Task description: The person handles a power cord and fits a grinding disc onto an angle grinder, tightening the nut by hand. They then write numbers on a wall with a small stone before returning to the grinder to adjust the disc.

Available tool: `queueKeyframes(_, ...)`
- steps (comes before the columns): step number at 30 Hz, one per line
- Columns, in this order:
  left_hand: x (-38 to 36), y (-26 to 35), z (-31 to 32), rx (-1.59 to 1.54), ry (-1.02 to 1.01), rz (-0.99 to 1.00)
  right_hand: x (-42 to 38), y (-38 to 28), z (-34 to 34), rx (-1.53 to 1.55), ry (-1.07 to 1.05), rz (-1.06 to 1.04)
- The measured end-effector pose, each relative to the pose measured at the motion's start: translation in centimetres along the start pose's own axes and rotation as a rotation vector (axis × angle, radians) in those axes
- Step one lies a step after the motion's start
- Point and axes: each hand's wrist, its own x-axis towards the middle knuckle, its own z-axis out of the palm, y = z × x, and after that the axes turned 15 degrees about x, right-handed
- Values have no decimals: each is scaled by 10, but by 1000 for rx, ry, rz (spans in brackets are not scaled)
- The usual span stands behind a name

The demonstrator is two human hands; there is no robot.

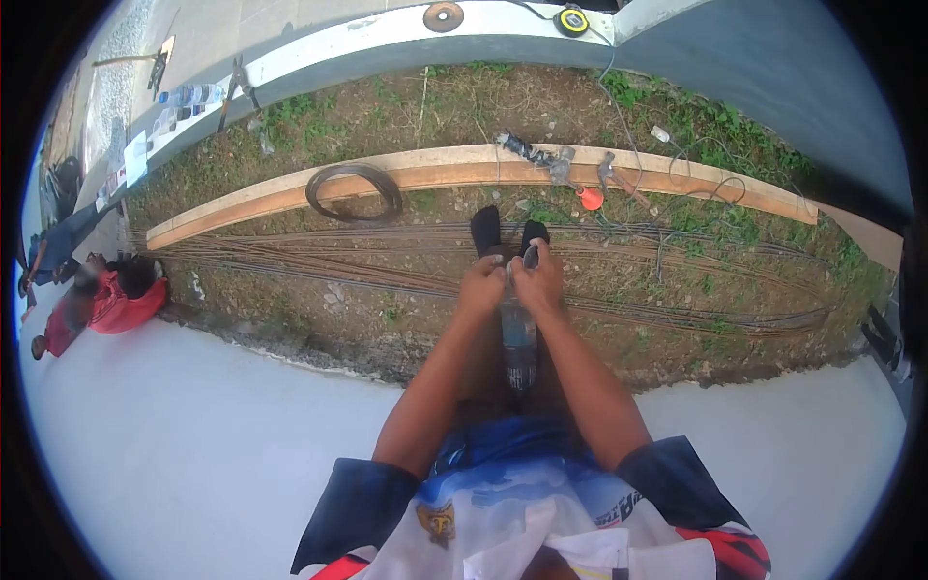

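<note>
Between my legs I see what looks like a clear plastic bottle (519,333), its near end dark and partly in shadow. My left hand (481,287) is closed at the far end of the bottle on its left side, fingers curled. On the other side my right hand (538,282) grips the same end, thumb pointing forward. My fingers and the shade hide exactly how they hold it. Just beyond my hands, my dark-socked feet rest near a bundle of thin steel rods (406,271) on the ground.
Past the rods lies a long wooden beam (445,179) with a wire coil (353,191), a hammer (619,179) and a power tool (541,155) on it. On the far ledge are a cutting disc (443,16) and a tape measure (571,20). A person in red (126,295) sits at left.
</note>
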Motion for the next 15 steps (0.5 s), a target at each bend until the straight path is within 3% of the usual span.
queueKeyframes(2,23,74,-38,441,-30,72,-1,14,9,40,-40,-118)
queueKeyframes(3,61,52,-11,681,-143,190,2,18,12,64,-55,-182)
queueKeyframes(5,80,51,-2,834,-293,262,8,16,9,99,-59,-95)
queueKeyframes(6,82,58,-2,753,-326,219,9,16,6,112,-59,-47)
queueKeyframes(7,75,81,-14,679,-356,184,13,20,7,124,-67,-32)
queueKeyframes(10,58,127,-30,868,-431,205,20,37,10,174,-72,-13)
queueKeyframes(15,57,55,16,804,-40,320,3,23,-1,158,-36,-263)
